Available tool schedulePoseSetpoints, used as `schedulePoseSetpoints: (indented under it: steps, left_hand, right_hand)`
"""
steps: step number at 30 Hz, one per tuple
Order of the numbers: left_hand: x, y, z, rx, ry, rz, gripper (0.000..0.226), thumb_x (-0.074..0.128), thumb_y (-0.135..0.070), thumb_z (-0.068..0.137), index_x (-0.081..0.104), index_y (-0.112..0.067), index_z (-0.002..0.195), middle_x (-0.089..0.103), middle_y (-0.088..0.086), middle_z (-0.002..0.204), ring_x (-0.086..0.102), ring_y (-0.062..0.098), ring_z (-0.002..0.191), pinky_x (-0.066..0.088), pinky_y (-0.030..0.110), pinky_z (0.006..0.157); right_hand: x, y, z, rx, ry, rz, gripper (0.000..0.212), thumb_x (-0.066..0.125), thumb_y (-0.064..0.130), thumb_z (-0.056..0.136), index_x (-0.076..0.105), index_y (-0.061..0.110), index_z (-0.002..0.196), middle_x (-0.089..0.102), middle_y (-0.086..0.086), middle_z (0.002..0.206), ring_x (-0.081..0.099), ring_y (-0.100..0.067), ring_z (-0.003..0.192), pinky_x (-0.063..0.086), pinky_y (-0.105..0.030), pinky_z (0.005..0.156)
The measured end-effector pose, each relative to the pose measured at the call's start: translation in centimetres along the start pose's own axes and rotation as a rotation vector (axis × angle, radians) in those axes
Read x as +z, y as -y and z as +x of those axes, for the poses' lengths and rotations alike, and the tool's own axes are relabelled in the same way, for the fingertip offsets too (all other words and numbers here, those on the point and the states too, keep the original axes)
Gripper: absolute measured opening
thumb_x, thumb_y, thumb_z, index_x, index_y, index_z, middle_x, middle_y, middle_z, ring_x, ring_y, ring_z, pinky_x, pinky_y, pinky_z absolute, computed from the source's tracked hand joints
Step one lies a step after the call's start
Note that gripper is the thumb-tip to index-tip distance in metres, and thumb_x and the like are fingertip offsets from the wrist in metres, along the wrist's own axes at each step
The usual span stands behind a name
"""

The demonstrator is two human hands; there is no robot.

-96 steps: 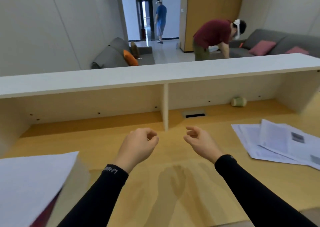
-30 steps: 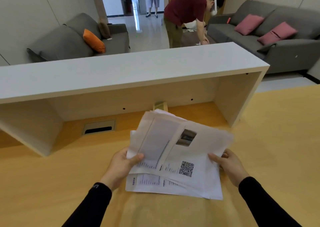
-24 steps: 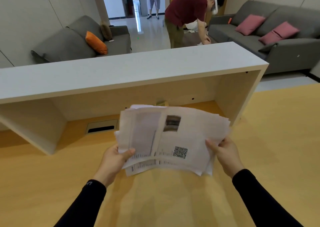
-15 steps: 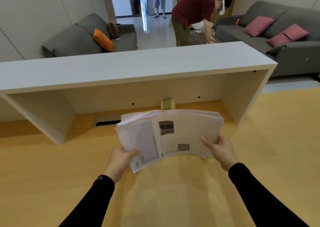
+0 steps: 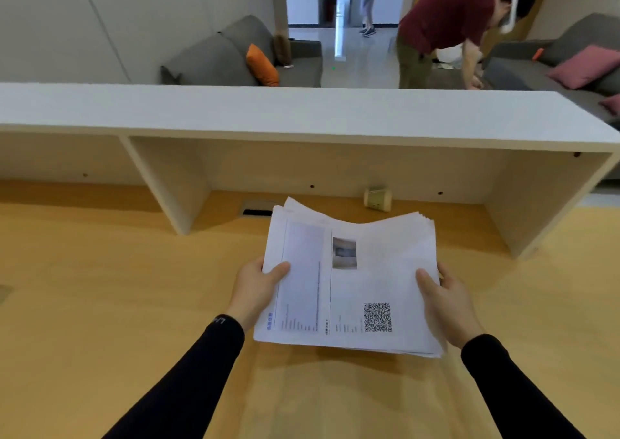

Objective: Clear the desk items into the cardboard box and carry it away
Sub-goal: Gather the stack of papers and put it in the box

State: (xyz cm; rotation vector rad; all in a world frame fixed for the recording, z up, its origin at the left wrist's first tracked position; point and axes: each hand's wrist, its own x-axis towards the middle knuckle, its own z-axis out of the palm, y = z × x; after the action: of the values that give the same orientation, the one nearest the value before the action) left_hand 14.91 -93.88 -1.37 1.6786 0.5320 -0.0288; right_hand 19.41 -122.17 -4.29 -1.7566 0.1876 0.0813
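A stack of white printed papers (image 5: 365, 281), its top sheet showing a small photo and a QR code, hangs above the wooden desk (image 5: 100, 304). My left hand (image 5: 256, 287) grips its left edge with the thumb on top. My right hand (image 5: 443, 301) grips the right edge the same way. A small pale roll-like item (image 5: 377, 198) lies on the desk under the raised shelf, beyond the papers. No cardboard box is in view.
A white raised shelf (image 5: 302, 113) with upright dividers (image 5: 167, 183) spans the back of the desk. A cable slot (image 5: 256, 211) sits in the desktop. Beyond are grey sofas (image 5: 235, 59), a bending person in a red shirt (image 5: 443, 25), and another person in the corridor.
Both hands picked the spread papers up from the desk's right side, squared them into one stack and brought it lower and closer to me. The view has swung left.
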Motion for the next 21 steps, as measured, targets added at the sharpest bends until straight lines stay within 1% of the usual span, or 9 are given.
schedulePoseSetpoints:
  steps: [2,6,8,11,13,15,17,18,21]
  left_hand:
    - [-2.1,0.6,-0.8,-0.005,-0.007,0.013,0.017,0.062,-0.027,0.090,0.066,-0.014,0.100,0.075,0.006,0.095,0.073,0.023,0.080,0.056,0.032,0.064]
    - [-7.8,2.1,-3.2,-0.004,-0.080,-0.059,0.006,0.063,-0.022,0.090,0.066,-0.017,0.092,0.074,0.004,0.093,0.072,0.023,0.081,0.057,0.035,0.067]
    - [-11.6,3.0,-4.6,0.001,-0.118,-0.062,0.004,0.062,-0.016,0.089,0.065,-0.019,0.090,0.072,0.002,0.094,0.070,0.021,0.083,0.056,0.034,0.068]
    - [-18.7,4.7,-6.9,0.011,-0.105,0.003,0.022,0.055,-0.005,0.088,0.064,-0.023,0.098,0.070,-0.003,0.100,0.068,0.020,0.094,0.056,0.036,0.077]
    - [-23.9,6.0,-8.6,0.012,-0.134,0.049,0.022,0.052,-0.007,0.090,0.066,-0.020,0.101,0.069,0.000,0.104,0.066,0.022,0.097,0.056,0.042,0.084]
    - [-29.0,7.1,-10.3,0.037,-0.251,0.041,0.018,0.051,-0.010,0.091,0.066,-0.014,0.100,0.069,0.004,0.102,0.065,0.027,0.095,0.055,0.040,0.077]
    - [-33.8,7.4,-12.0,0.074,-0.413,0.008,0.013,0.052,-0.010,0.091,0.064,-0.013,0.093,0.068,0.001,0.093,0.064,0.026,0.089,0.049,0.029,0.064]
    - [-36.1,7.4,-12.9,0.082,-0.482,0.005,0.011,0.053,-0.011,0.091,0.063,-0.014,0.090,0.067,-0.002,0.089,0.064,0.023,0.086,0.046,0.026,0.060]
    - [-42.2,7.5,-15.1,0.104,-0.615,0.011,0.011,0.055,-0.013,0.089,0.062,-0.014,0.081,0.066,0.000,0.082,0.062,0.023,0.080,0.042,0.025,0.055]
  right_hand:
    - [2.1,0.3,-1.4,-0.013,0.026,-0.008,0.016,0.051,0.016,0.092,0.058,0.023,0.105,0.070,-0.007,0.106,0.067,-0.027,0.094,0.051,-0.045,0.089]
    - [8.1,1.5,-4.3,-0.063,0.066,-0.009,0.014,0.049,0.014,0.094,0.056,0.022,0.103,0.067,-0.003,0.100,0.064,-0.022,0.086,0.050,-0.037,0.079]
    - [12.2,2.1,-5.9,-0.085,0.103,-0.001,0.013,0.049,0.015,0.093,0.057,0.023,0.100,0.067,-0.003,0.098,0.063,-0.024,0.085,0.050,-0.038,0.079]
    - [19.6,4.0,-9.4,-0.120,0.142,0.043,0.017,0.049,0.011,0.094,0.055,0.025,0.086,0.064,0.002,0.089,0.060,-0.017,0.076,0.050,-0.027,0.067]
    - [24.6,5.2,-12.0,-0.136,0.155,0.076,0.020,0.048,0.009,0.094,0.053,0.024,0.082,0.062,0.003,0.086,0.057,-0.017,0.073,0.048,-0.026,0.063]
    - [29.5,6.0,-14.7,-0.137,0.183,0.100,0.014,0.049,0.010,0.093,0.053,0.021,0.085,0.061,0.000,0.087,0.056,-0.023,0.079,0.046,-0.031,0.068]
    - [33.8,6.9,-17.2,-0.130,0.235,0.119,0.007,0.049,0.010,0.093,0.054,0.015,0.096,0.061,-0.006,0.091,0.055,-0.024,0.081,0.047,-0.027,0.065]
    - [35.7,7.1,-18.2,-0.123,0.263,0.129,0.010,0.049,0.010,0.093,0.054,0.014,0.101,0.061,-0.008,0.094,0.055,-0.023,0.080,0.047,-0.024,0.063]
    - [41.0,8.4,-21.4,-0.114,0.339,0.139,0.012,0.049,0.009,0.093,0.055,0.014,0.102,0.062,-0.009,0.095,0.057,-0.016,0.072,0.048,-0.021,0.061]
